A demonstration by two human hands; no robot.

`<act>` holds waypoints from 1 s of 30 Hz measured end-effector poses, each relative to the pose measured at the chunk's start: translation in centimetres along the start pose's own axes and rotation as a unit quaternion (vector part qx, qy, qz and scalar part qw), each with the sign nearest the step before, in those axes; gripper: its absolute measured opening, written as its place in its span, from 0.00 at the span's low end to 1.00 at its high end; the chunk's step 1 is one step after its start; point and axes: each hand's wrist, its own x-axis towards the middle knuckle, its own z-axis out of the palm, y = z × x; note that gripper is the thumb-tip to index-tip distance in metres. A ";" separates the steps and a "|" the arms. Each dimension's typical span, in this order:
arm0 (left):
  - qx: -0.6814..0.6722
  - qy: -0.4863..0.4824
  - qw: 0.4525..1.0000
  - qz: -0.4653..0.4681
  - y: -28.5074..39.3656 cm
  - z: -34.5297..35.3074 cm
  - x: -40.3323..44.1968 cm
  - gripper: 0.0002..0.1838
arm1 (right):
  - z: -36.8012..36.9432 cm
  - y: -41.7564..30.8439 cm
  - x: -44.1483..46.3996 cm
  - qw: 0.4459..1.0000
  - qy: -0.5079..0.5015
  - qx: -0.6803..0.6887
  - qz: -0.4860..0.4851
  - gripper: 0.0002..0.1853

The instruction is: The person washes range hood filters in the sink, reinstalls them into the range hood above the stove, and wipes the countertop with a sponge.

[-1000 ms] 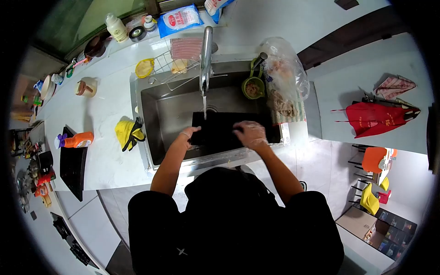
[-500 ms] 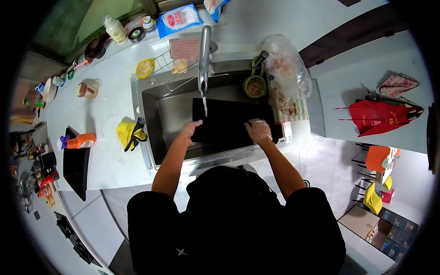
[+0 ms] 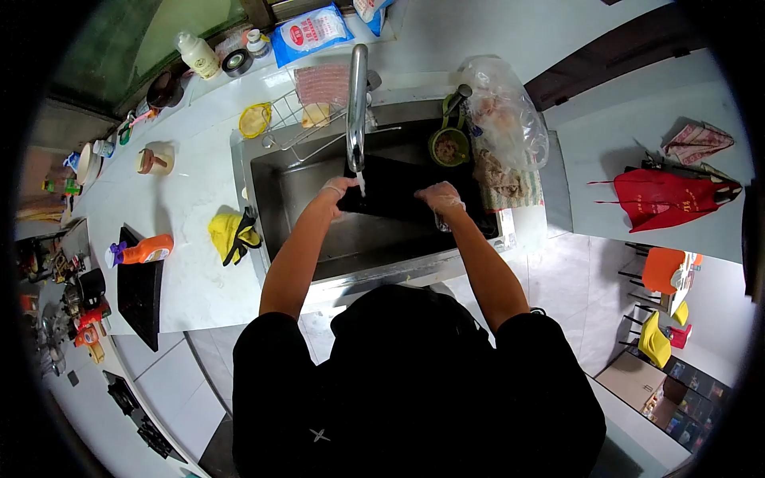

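Observation:
A flat black rectangular panel (image 3: pixel 390 187) is held in the sink (image 3: pixel 275 223), under the running faucet (image 3: pixel 358 107). Water falls onto it near its left end. My left hand (image 3: pixel 341 189), in a thin clear glove, grips the panel's left edge, with the fingers partly hidden. My right hand (image 3: pixel 443 199), gloved likewise, is closed at the panel's near edge toward the right; its fingertips are hard to see against the black. Behind the right hand, a green strainer (image 3: pixel 448 146) with food bits stands in the sink's far right corner.
Left of the sink lie yellow-black gloves (image 3: pixel 233 237), an orange spray bottle (image 3: pixel 149 249) and another black panel (image 3: pixel 138 295). A wire rack (image 3: pixel 299 127) spans the sink's back left. A clear plastic bag (image 3: pixel 510 119) sits by a striped cloth (image 3: pixel 522 193) on the right.
Both hands have moved away from my body with the panel, toward the back of the sink. The panel's near edge has lifted or shifted back, showing more of the sink floor.

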 end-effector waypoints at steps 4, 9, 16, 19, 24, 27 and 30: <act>-0.126 -0.045 0.991 -0.010 -1.4 -2.3 2.8 0.13 | -1.2 -0.7 1.8 0.995 -0.086 -0.048 -0.019 0.13; -0.119 0.054 0.991 -0.039 -3.5 -6.5 -2.4 0.15 | -2.6 -6.1 3.4 0.984 -0.094 0.133 0.075 0.17; -0.203 0.082 0.976 0.002 -7.7 -12.7 -6.2 0.14 | 1.9 -10.8 8.9 0.974 -0.094 0.207 0.022 0.18; -0.236 0.076 0.968 0.024 -9.0 -13.8 -6.6 0.16 | 1.9 -12.2 9.5 0.970 -0.082 0.229 0.011 0.21; -0.216 0.062 0.973 0.052 -9.8 -15.2 -6.3 0.15 | -7.4 -12.2 4.8 0.943 -0.168 0.254 0.133 0.32; -0.212 0.069 0.974 0.044 -9.3 -15.2 -6.8 0.14 | -8.2 -10.1 2.7 0.943 -0.195 0.193 0.190 0.41; -0.205 0.075 0.974 0.052 -8.8 -15.5 -7.4 0.12 | -3.6 -7.2 4.2 0.921 -0.155 0.231 0.274 0.40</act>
